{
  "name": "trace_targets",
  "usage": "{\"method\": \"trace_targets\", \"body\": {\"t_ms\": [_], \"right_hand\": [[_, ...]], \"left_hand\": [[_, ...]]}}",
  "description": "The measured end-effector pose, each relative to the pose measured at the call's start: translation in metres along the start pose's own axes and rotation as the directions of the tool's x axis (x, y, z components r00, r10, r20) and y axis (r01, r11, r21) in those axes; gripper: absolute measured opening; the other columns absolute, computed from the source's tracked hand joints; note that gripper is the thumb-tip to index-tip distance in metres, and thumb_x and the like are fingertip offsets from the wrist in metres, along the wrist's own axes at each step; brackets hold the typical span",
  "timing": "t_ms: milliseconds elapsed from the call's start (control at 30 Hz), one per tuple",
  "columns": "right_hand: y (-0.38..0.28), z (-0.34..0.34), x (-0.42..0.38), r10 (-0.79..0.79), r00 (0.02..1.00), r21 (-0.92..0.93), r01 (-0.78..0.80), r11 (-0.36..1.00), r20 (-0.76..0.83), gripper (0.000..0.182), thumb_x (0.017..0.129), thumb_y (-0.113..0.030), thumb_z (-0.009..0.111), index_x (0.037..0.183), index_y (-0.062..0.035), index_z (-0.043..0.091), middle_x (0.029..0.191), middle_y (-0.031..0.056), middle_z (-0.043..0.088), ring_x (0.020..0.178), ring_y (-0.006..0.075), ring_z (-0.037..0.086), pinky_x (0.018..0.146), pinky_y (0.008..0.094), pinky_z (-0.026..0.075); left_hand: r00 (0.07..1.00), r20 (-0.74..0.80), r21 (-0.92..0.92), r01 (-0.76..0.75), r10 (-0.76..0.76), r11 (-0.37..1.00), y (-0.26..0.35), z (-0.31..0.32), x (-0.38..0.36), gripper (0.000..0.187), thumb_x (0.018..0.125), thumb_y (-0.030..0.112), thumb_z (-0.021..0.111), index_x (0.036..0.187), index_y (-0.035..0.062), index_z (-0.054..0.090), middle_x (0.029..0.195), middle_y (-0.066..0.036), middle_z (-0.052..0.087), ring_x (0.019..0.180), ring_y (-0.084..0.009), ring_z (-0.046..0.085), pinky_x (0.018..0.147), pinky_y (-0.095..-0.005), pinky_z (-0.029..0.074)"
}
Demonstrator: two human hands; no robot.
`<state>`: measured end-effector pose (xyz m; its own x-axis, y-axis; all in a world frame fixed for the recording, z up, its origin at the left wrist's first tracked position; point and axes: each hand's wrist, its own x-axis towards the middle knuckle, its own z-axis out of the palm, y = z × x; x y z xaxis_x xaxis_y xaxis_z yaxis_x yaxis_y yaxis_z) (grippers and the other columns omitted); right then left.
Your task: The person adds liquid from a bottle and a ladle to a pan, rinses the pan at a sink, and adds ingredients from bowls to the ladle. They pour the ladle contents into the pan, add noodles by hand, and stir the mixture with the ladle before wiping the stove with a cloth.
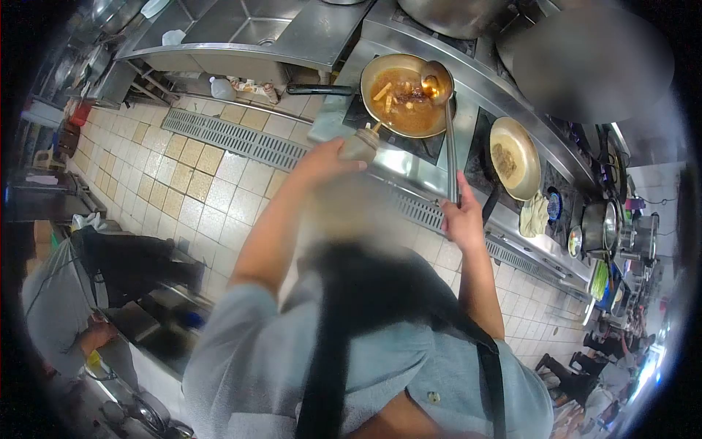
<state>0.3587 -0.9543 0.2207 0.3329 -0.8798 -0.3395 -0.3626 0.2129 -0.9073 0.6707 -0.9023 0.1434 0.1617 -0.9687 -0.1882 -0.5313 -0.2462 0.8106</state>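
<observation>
My left hand [325, 159] grips a squeeze bottle [362, 144] tilted with its nozzle toward the near rim of a wok [374, 69]. The wok sits on a burner and holds brown sauce with pale strips of food. My right hand [462, 216] is closed on the end of a long ladle handle [451, 150]. The ladle's bowl [436, 80] rests over the wok's right side and carries some sauce. My grey shirt and dark apron fill the lower part of the view.
A second wok [514, 157] with a little food stands on the burner to the right, a cloth [534, 216] beside it. Pots [603, 227] line the far right. A steel sink [241, 29] is at the top left, a floor grate [227, 135] below it. Another person [55, 307] works at the left.
</observation>
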Motion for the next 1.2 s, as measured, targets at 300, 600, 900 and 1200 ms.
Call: {"method": "trace_targets", "body": {"t_ms": [300,600,900,1200], "right_hand": [[-0.008,-0.013,0.014,0.124,0.915,0.710,-0.378,0.594,0.383,0.050,0.086,-0.005,0.053,0.134,-0.0084,0.041,0.071,0.0060,0.054,0.045,0.0099,0.045,0.034,0.0220,0.034],[-0.027,-0.027,-0.015,0.043,0.951,0.485,-0.195,0.852,0.307,0.054,0.087,-0.003,0.053,0.138,-0.0081,0.037,0.071,0.0041,0.054,0.041,0.0093,0.046,0.034,0.0209,0.036],[0.003,-0.086,0.016,-0.123,0.963,0.022,0.121,0.992,0.239,0.067,0.085,0.002,0.052,0.146,-0.0077,0.027,0.065,0.0005,0.053,0.041,0.0075,0.044,0.036,0.0223,0.036],[0.013,-0.108,0.065,0.077,0.863,0.198,-0.200,0.960,0.499,0.061,0.089,-0.002,0.049,0.145,-0.0099,0.027,0.077,0.0026,0.050,0.051,0.0063,0.040,0.040,0.0180,0.033]], "left_hand": [[0.996,-0.026,-0.363,0.071,-0.086,0.929,-0.009,0.005,-0.051,0.059,0.075,0.034,0.074,0.120,0.0008,0.055,0.113,-0.012,0.061,0.103,-0.0192,0.057,0.091,-0.0329,0.043],[0.907,-0.365,-0.492,0.005,-0.212,0.870,-0.031,0.019,-0.134,0.052,0.079,0.022,0.073,0.119,-0.0006,0.049,0.107,-0.008,0.061,0.098,-0.0162,0.056,0.087,-0.0308,0.045],[0.478,-0.771,-0.537,-0.131,-0.421,0.833,-0.010,0.069,-0.243,0.050,0.075,0.013,0.075,0.116,0.0026,0.049,0.106,-0.009,0.061,0.098,-0.0176,0.058,0.086,-0.0328,0.046],[-0.081,-0.878,-0.479,0.148,-0.472,0.865,0.055,0.191,-0.376,0.063,0.074,0.020,0.079,0.124,0.0030,0.046,0.115,-0.010,0.059,0.107,-0.0214,0.056,0.093,-0.0359,0.045]]}}
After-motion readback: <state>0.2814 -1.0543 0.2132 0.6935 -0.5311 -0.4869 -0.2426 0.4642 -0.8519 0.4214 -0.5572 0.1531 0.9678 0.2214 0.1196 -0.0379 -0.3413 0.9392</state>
